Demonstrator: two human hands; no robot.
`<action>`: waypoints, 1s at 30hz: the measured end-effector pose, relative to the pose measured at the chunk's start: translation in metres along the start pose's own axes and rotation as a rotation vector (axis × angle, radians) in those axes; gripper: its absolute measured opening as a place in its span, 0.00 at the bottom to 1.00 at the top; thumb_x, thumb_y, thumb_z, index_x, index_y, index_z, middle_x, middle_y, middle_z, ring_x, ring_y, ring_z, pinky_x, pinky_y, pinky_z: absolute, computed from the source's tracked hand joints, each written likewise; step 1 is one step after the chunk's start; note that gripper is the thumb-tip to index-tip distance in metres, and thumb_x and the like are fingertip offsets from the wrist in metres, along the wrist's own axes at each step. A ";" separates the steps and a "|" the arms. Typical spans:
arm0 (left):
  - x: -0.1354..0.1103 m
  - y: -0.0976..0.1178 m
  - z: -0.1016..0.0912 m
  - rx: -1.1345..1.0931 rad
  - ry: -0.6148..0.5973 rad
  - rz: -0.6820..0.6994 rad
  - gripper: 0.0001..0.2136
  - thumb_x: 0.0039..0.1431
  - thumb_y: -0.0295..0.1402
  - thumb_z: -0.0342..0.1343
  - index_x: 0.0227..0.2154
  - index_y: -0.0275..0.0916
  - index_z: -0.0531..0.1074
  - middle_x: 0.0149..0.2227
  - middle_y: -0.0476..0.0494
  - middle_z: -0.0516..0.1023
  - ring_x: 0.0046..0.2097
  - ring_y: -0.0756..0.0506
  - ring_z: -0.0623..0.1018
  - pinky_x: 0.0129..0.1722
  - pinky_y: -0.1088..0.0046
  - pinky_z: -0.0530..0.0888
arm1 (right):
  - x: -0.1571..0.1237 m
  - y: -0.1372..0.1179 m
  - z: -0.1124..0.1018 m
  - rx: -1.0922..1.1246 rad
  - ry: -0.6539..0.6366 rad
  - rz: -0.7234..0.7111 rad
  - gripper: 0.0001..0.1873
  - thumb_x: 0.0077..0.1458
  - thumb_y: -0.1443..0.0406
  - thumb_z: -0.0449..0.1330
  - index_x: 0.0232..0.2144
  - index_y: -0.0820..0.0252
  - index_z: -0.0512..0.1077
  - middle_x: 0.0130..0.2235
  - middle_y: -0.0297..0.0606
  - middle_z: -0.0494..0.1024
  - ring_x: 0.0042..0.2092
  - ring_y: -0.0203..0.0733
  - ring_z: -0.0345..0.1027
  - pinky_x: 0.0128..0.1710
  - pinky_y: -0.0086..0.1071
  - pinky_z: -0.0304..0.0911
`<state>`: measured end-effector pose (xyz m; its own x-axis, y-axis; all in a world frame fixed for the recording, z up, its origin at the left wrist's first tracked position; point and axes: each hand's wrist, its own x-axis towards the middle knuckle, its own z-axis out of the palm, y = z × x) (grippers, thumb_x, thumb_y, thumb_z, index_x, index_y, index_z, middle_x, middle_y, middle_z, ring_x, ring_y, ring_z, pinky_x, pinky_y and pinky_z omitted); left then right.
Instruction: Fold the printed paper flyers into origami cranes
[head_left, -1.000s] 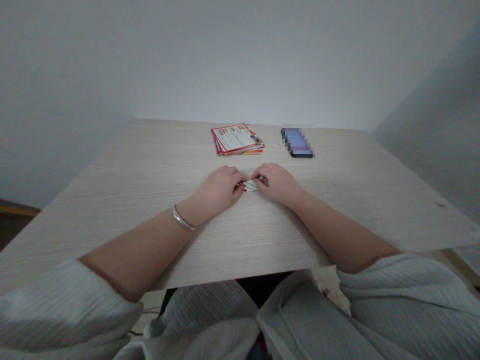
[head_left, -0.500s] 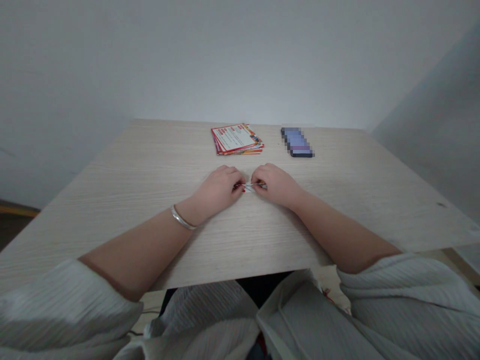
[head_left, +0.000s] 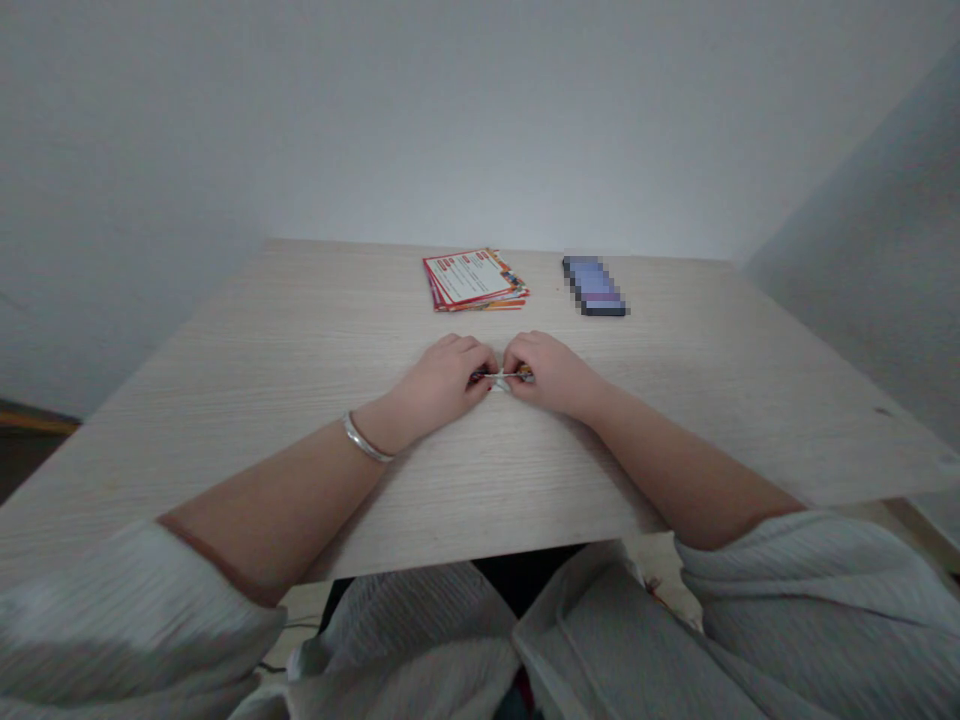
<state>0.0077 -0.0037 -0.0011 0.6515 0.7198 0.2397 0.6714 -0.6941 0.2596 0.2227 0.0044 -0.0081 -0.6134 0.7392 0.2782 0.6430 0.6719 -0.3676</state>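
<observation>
Close together at the middle of the table [head_left: 420, 490], both hands pinch one small piece of folded paper [head_left: 499, 382]. Pale in the gap between the fingers, it has coloured bits showing beside each hand. My left hand [head_left: 450, 375], with a silver bangle at the wrist, is closed on its left end. The other end sits in the closed fingers of my right hand [head_left: 550, 370]. Most of the paper is hidden by the fingers, so its exact folded shape cannot be made out.
Beyond my hands lies a stack of printed sheets [head_left: 472, 277] with red borders. To its right is a phone [head_left: 594, 286], its screen blurred out. A pale wall [head_left: 480, 120] rises behind the table's far edge.
My left hand has shifted slightly right, narrowing the gap to the right hand. The paper between the fingers has changed shape a little. The stack and phone stay put.
</observation>
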 end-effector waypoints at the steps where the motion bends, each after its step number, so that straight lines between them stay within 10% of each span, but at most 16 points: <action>1: 0.000 0.000 0.000 -0.019 0.002 -0.001 0.05 0.64 0.29 0.56 0.39 0.37 0.77 0.41 0.40 0.81 0.47 0.39 0.77 0.52 0.59 0.74 | 0.000 0.001 0.001 0.011 0.004 -0.006 0.05 0.53 0.73 0.61 0.30 0.58 0.70 0.37 0.42 0.77 0.42 0.45 0.69 0.47 0.38 0.62; 30: 0.001 -0.001 -0.002 0.008 -0.022 -0.030 0.07 0.67 0.31 0.58 0.35 0.36 0.78 0.36 0.41 0.80 0.41 0.42 0.78 0.44 0.64 0.74 | -0.007 -0.020 -0.009 -0.161 -0.043 0.142 0.05 0.65 0.65 0.63 0.41 0.57 0.79 0.41 0.41 0.84 0.44 0.46 0.75 0.44 0.36 0.63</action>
<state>0.0065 -0.0024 0.0008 0.6384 0.7401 0.2114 0.6935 -0.6722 0.2592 0.2180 -0.0135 0.0051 -0.5278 0.8268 0.1943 0.7875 0.5621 -0.2526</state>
